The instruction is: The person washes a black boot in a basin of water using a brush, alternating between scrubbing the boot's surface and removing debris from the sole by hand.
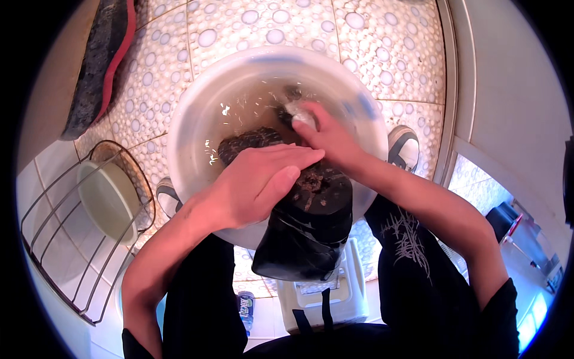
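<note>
A black, glossy boot-like piece (305, 245) leans over the near rim of a white basin (185, 137), with brown dirt on its upper end. Beyond it, a dark ridged part (248, 143) pokes out of the murky water; my hand hides whether the two are one piece. My left hand (257, 179) lies flat across them, fingers stretched out to the right. Over the water at the right, my right hand (320, 128) is closed round a whitish, partly clear thing (299, 113) with dark parts beside it, too blurred to name.
The basin stands between my feet on a pebble-patterned tile floor (275, 27). A wire rack (60, 251) with a pale green bowl (107, 197) is at the left. Behind the basin are a white plastic stool (353, 293) and a bottle (246, 308). A pale panel (508, 78) rises at the right.
</note>
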Demonstrator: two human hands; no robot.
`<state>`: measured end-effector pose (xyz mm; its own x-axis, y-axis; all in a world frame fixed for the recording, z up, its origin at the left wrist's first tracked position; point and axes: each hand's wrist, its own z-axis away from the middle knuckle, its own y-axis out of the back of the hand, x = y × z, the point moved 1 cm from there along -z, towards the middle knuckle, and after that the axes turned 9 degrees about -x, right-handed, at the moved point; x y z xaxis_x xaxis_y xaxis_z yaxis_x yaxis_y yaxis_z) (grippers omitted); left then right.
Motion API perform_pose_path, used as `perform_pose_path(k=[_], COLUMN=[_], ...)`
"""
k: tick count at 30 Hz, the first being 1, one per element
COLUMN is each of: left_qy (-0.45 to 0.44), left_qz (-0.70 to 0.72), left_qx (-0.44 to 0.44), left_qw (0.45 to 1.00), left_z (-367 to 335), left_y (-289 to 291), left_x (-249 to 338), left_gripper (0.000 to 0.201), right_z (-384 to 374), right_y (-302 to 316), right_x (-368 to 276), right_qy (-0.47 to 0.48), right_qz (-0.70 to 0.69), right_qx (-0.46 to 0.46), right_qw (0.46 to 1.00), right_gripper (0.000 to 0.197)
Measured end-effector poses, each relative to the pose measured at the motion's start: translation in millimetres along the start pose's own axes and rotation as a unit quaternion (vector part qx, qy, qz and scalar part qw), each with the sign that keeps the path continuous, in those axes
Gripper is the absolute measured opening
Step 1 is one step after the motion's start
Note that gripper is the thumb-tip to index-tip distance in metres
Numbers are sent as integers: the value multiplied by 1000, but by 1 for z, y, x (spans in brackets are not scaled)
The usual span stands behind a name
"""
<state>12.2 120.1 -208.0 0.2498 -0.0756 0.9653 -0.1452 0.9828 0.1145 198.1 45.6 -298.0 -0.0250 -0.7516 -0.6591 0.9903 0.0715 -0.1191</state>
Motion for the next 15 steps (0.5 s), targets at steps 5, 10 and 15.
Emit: perform_pose_path(k=[5,10,15], left_qy=[36,175,298], left_qz=[-55,-173,12], left_qx=[11,3,76], left_qw=[998,969,951], left_z=[2,8,6], left_y=[7,21,25], left_x=[-7,-38,-61], left_gripper=[49,41,39], right_z=[17,24,16], right_y=[1,13,19], right_x=[-7,-11,-6], right_qy=[-28,-104,-98], right_qz=[-114,-293,-241], right_qx=[-111,-215,-141], right_qw=[987,926,955], right_gripper=[52,56,45])
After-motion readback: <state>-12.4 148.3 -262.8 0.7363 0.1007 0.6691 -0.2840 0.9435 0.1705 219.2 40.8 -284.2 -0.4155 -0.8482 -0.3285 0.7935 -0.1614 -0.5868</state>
